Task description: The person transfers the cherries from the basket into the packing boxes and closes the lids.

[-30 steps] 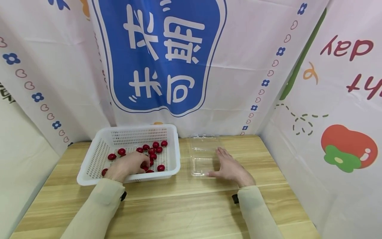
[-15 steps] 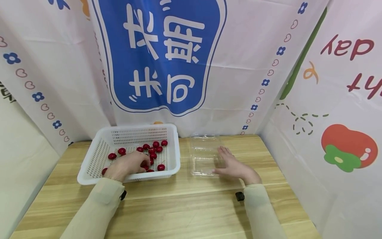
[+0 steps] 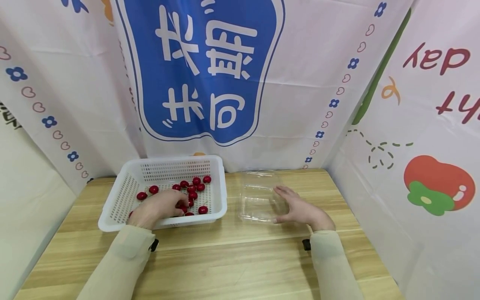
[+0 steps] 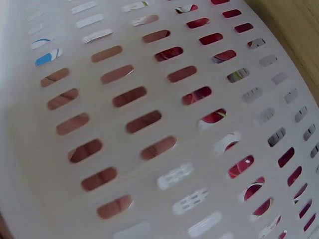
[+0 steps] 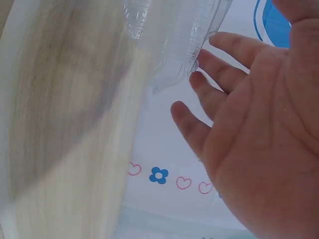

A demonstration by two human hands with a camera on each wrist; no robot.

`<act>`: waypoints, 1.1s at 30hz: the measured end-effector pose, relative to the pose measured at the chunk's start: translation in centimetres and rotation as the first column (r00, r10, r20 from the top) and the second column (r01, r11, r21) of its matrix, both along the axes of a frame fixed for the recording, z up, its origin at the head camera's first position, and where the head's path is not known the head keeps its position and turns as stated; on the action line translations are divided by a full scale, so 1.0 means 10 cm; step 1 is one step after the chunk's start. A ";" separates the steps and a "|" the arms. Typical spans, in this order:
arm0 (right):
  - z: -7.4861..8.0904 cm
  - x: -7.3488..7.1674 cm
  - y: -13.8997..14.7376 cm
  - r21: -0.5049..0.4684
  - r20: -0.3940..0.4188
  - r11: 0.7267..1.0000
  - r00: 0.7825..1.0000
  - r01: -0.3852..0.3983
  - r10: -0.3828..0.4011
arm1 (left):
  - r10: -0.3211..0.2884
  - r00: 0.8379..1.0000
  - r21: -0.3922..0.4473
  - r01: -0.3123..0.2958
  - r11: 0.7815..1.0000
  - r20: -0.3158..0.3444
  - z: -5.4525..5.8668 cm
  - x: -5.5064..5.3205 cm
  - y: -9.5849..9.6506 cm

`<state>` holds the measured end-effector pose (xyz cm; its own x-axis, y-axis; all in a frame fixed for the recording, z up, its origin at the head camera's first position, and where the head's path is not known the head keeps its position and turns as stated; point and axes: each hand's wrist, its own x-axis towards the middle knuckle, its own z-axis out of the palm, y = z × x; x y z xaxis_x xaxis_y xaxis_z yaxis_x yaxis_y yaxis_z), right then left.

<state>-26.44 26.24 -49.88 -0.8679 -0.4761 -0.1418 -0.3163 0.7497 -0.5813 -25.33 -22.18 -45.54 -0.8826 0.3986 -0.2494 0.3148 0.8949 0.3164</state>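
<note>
- Bending over red cherries [image 3: 203, 210] in the white basket [image 3: 223, 187], the left hand [image 3: 159, 207] hides its fingertips; I can't tell whether they pinch one.
- Right hand [image 3: 303, 211]: fingers spread apart, at the clear plastic box's [image 3: 258, 205] side.
- Basket and box stand near the wooden table's [image 3: 232, 266] far edge.
- White printed cloth [image 3: 300, 75] hangs behind, bearing a blue emblem [image 3: 225, 12].

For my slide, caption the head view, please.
Left hand in a white basket of red cherries, right hand at a clear container on a wooden table.
</note>
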 end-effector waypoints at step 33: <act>-0.03 0.04 -0.14 0.075 -0.059 0.990 0.991 0.122 -0.117 | 0.083 0.908 0.250 0.025 0.968 -0.410 0.08 0.31 0.56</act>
<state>-26.09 24.84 -50.18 -0.9253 -0.3577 -0.1260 -0.2510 0.8266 -0.5037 -22.27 -16.56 -44.78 -0.8960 0.3721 0.2424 0.4401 0.8171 0.3723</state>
